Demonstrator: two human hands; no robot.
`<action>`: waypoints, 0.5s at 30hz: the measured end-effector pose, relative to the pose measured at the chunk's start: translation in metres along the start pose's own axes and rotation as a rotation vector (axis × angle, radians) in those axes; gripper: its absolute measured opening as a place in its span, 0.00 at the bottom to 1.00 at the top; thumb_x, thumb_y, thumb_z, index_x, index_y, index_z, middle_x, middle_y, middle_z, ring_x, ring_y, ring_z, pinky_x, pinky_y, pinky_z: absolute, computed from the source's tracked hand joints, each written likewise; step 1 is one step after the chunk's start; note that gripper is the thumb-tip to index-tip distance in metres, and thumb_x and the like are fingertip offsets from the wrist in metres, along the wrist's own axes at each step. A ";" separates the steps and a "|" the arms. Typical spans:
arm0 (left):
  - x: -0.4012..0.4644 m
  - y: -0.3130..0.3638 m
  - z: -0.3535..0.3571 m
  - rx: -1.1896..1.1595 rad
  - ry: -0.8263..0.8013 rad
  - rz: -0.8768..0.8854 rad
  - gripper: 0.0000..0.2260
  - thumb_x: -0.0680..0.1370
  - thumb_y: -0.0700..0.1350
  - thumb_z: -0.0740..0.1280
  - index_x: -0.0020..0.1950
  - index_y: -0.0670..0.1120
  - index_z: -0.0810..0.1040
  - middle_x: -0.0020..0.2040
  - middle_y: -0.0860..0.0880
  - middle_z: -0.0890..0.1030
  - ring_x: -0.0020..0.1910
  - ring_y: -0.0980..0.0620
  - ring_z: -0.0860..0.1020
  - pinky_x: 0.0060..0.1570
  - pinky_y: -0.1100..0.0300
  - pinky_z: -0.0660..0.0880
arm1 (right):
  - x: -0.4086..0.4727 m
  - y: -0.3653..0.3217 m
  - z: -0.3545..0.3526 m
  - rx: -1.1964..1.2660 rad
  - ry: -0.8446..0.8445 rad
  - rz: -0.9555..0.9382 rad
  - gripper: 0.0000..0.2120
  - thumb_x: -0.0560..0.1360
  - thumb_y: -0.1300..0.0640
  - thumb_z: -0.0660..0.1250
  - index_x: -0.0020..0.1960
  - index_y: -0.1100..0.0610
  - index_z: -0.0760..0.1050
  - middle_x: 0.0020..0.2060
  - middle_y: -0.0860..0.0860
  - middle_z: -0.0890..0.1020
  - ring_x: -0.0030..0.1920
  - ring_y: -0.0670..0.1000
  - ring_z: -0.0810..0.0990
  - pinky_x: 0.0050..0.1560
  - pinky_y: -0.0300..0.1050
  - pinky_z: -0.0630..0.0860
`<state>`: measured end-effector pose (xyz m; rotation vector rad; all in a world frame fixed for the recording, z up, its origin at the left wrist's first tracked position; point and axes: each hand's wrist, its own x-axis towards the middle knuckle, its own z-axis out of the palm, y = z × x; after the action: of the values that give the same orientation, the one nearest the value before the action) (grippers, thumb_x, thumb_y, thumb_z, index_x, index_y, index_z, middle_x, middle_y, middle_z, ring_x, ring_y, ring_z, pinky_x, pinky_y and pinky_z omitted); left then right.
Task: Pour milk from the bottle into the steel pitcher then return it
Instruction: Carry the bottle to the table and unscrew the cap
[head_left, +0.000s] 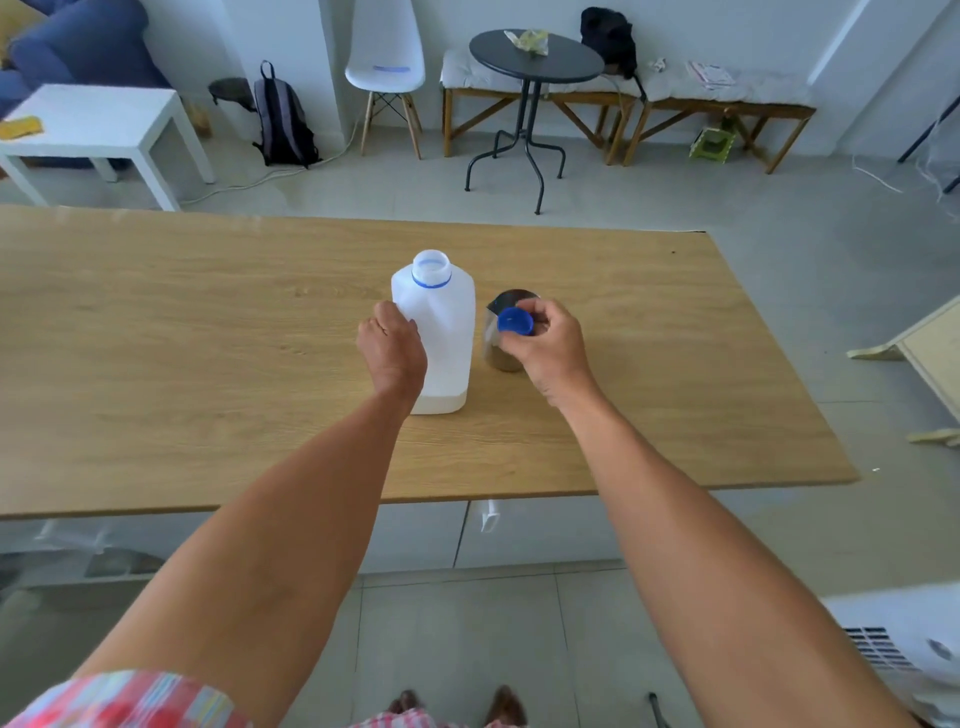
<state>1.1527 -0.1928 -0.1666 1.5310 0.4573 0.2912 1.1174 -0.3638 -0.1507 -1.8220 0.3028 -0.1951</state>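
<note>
Bottle (439, 332): uncapped, upright, centre of tabletop (156, 338), gripped by left hand (392, 351). Right hand (545, 348) fingers pinch blue cap (514, 320) over steel pitcher (501, 332).

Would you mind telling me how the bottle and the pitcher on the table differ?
The bottle is translucent white plastic; the pitcher is shiny steel. The bottle stands taller than the pitcher. The left hand grips the bottle, while the right hand holds the blue cap in front of the pitcher. Both stand upright and open-topped on the wooden table.
</note>
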 end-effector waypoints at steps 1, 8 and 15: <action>-0.001 0.000 0.000 -0.003 -0.006 0.007 0.09 0.70 0.48 0.53 0.32 0.46 0.59 0.33 0.43 0.66 0.36 0.46 0.62 0.34 0.51 0.62 | -0.005 0.013 0.000 -0.027 0.009 0.025 0.19 0.68 0.62 0.79 0.56 0.54 0.78 0.50 0.50 0.83 0.46 0.46 0.81 0.47 0.39 0.78; 0.002 -0.002 0.001 -0.009 -0.028 0.009 0.09 0.70 0.46 0.53 0.31 0.47 0.57 0.26 0.49 0.64 0.35 0.46 0.61 0.31 0.55 0.59 | -0.024 0.096 0.007 -0.276 0.027 0.138 0.20 0.70 0.57 0.79 0.60 0.54 0.79 0.57 0.49 0.79 0.55 0.50 0.78 0.50 0.39 0.74; 0.001 -0.002 0.002 -0.026 -0.025 -0.003 0.16 0.71 0.47 0.53 0.23 0.53 0.58 0.25 0.54 0.60 0.32 0.48 0.59 0.30 0.55 0.57 | -0.027 0.125 0.006 -0.465 -0.009 0.147 0.21 0.69 0.55 0.80 0.60 0.54 0.80 0.57 0.51 0.79 0.58 0.53 0.76 0.57 0.48 0.76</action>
<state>1.1541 -0.1943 -0.1689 1.5068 0.4345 0.2743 1.0799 -0.3811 -0.2719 -2.2470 0.5054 -0.0112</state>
